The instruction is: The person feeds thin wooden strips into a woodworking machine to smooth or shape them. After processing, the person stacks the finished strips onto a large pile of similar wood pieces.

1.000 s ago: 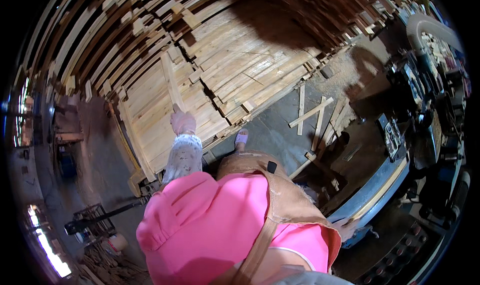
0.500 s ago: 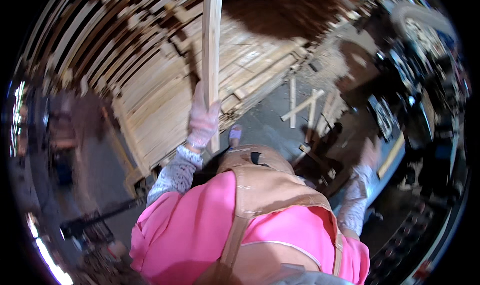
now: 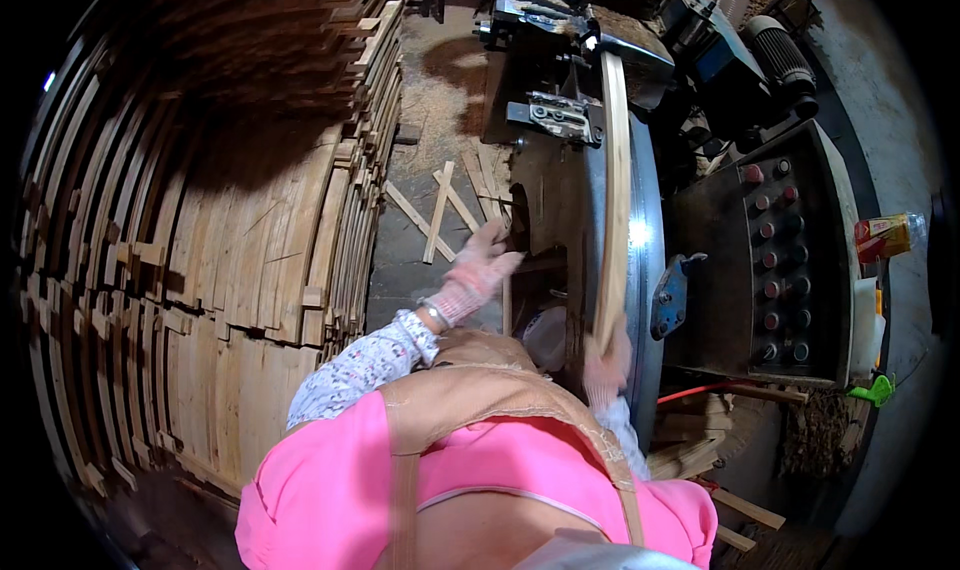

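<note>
Slat on the machine bed

Stacked wooden boards fill the left. The gloved left hand hangs open, holding nothing, above floor scraps. The right hand is clamped round the near end of a long wooden slat lying along the machine, beside its button panel

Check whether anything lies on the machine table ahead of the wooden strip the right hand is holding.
Nothing visible does. The right hand grips the wooden strip at its near end, and it lies along the machine table toward the machine head.
</note>
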The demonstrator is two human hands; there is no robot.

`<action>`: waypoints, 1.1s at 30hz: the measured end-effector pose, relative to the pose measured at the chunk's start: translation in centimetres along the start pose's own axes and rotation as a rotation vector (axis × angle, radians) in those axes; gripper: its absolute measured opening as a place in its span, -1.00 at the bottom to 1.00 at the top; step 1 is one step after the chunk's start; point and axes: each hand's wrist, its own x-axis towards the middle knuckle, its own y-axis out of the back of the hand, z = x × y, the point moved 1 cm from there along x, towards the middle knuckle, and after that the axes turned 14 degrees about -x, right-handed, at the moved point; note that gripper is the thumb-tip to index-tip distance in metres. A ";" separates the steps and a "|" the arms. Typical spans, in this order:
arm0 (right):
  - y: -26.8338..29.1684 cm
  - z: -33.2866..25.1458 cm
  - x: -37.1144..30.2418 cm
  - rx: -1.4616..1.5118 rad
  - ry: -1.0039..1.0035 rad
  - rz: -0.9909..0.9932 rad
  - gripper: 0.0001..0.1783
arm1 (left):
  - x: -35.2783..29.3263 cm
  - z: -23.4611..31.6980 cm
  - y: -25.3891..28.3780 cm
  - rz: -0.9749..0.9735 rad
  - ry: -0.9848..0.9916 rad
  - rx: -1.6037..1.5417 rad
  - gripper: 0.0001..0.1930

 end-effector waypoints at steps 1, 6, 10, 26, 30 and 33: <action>1.2 2.0 -2.2 -0.188 -0.067 -0.018 -0.16 | -0.2 -0.4 1.2 0.017 0.013 0.023 -0.23; 1.9 2.3 -0.2 -0.529 -0.211 -0.091 -0.23 | -4.3 -0.1 8.2 0.257 0.228 0.370 -0.34; -6.6 6.8 12.7 -0.636 -0.004 0.476 -0.26 | -6.4 -1.4 13.9 0.496 0.122 0.444 -0.35; -6.3 8.8 3.8 -0.466 0.029 0.084 -0.32 | -55.7 -3.3 39.1 2.235 0.995 1.106 -0.37; -5.4 9.5 1.0 -0.563 0.073 0.060 -0.36 | -61.4 -4.7 35.2 2.220 0.977 0.566 -0.39; -5.3 9.5 3.3 -0.607 0.113 0.060 -0.39 | -59.5 -2.5 33.7 2.177 1.023 0.547 -0.45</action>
